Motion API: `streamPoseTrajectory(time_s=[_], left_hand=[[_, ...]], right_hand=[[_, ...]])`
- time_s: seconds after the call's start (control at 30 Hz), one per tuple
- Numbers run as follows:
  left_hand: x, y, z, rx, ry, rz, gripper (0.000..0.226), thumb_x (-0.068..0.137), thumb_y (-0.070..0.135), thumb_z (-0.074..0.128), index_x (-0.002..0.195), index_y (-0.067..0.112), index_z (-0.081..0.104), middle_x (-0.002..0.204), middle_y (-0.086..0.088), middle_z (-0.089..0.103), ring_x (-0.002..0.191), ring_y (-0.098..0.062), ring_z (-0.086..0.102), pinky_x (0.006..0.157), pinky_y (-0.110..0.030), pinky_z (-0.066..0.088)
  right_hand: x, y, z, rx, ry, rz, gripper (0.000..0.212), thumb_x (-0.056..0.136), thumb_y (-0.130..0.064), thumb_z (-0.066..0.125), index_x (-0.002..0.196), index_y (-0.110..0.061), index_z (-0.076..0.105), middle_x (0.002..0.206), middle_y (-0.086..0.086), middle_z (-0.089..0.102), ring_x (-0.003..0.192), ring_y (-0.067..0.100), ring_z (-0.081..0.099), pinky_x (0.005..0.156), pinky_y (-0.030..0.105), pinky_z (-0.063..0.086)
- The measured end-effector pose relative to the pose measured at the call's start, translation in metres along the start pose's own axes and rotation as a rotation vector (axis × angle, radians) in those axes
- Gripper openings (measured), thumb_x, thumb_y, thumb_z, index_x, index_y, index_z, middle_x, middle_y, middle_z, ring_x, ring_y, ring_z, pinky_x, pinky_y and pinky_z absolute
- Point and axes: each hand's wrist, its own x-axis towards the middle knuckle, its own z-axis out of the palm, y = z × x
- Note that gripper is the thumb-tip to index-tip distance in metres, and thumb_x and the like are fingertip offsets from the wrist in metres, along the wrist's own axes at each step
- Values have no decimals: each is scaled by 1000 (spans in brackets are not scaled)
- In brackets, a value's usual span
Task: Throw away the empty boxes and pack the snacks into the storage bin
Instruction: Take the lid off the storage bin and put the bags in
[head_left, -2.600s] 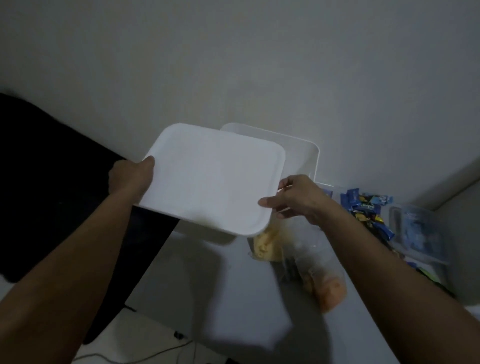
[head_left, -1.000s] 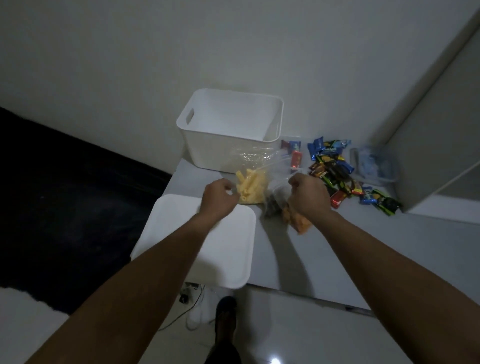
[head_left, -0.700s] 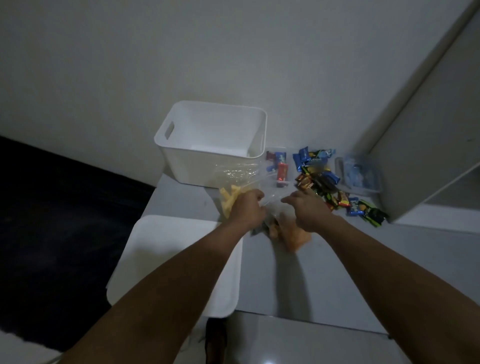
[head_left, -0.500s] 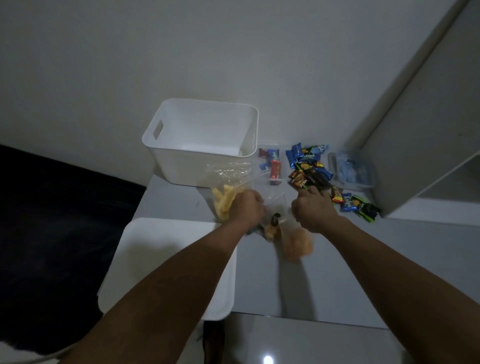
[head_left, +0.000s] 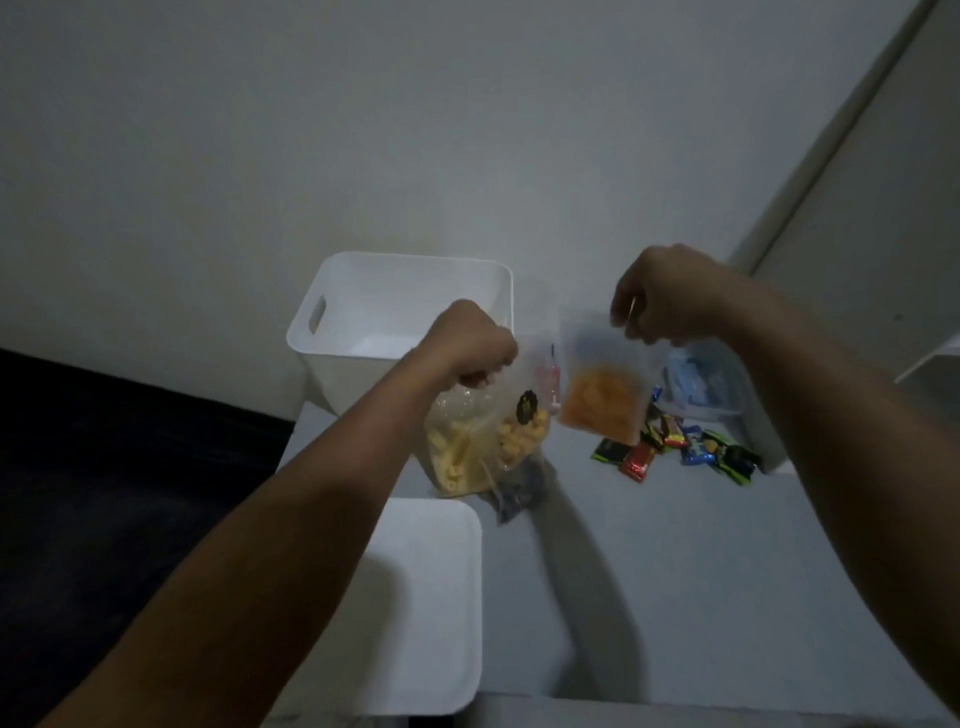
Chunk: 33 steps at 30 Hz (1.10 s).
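A person's left hand (head_left: 470, 343), fingers curled into a fist, grips the gathered tops of a bunch of clear plastic bags of yellow puffed snacks (head_left: 467, 441), with a darker bag hanging beneath them, held in the air just in front of the open white plastic storage bin with cut-out handles (head_left: 358, 322). The right hand (head_left: 670, 296) pinches the top edge of a clear zip bag of orange crackers (head_left: 602, 400), which dangles above the grey tabletop (head_left: 675, 571), to the right of the bin.

The bin's flat white lid (head_left: 421, 613) lies at the table's near edge, apparently overhanging it. Loose wrapped candies in blue, red, green and black foil (head_left: 675, 447) sit near a clear plastic container with blue contents (head_left: 706, 384), both yet to be packed.

Risks, as judged from here: the left hand carries several bags by thin film alone, and the lowest could slip free and land on the table or floor. The orange bag, held by one edge, may swing and catch the bin's rim instead of dropping in. A forearm passing back over the lid could knock it off the table edge. Whether the bags are sealed cannot be told in this dim light; an open one would spill if tipped.
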Motion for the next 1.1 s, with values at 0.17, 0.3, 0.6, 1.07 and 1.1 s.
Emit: streamPoseTrajectory(time_s=[0.17, 0.3, 0.6, 1.07, 1.1], left_hand=[[19, 15, -63, -82, 58, 5, 14, 77, -7, 58, 90, -13, 61, 75, -20, 66, 51, -24, 58, 44, -23, 47], [45, 10, -95, -124, 104, -28, 14, 79, -6, 58, 90, -13, 62, 77, -19, 67, 49, -21, 54, 41, -20, 50], [101, -1, -134, -168, 61, -35, 16, 81, -1, 59, 93, -8, 65, 87, -16, 73, 52, -16, 62, 47, -21, 48], [224, -76, -80, -301, 170, -230, 17, 77, -10, 62, 94, -7, 61, 88, -25, 65, 60, -30, 68, 49, -34, 57], [230, -80, -74, -295, 166, -238, 14, 77, -10, 62, 91, -7, 62, 86, -25, 66, 61, -31, 69, 51, -35, 59]], right_hand=[[34, -38, -36, 238, 129, -9, 13, 82, -1, 70, 95, -7, 69, 76, 13, 72, 61, 20, 72, 48, 26, 57], [70, -68, -32, 386, 168, 17, 12, 81, 1, 71, 93, 0, 69, 72, 15, 71, 56, 16, 71, 47, 25, 58], [154, -99, 12, 485, 187, 151, 9, 83, 2, 66, 92, 4, 68, 77, 18, 72, 60, 27, 73, 61, 40, 62], [248, -107, 105, 439, 37, 357, 20, 85, -4, 65, 68, -4, 53, 56, 5, 67, 25, 9, 52, 25, 12, 31], [252, -105, 111, 434, 37, 365, 24, 85, -3, 64, 66, -6, 50, 55, 3, 66, 25, 10, 51, 24, 12, 30]])
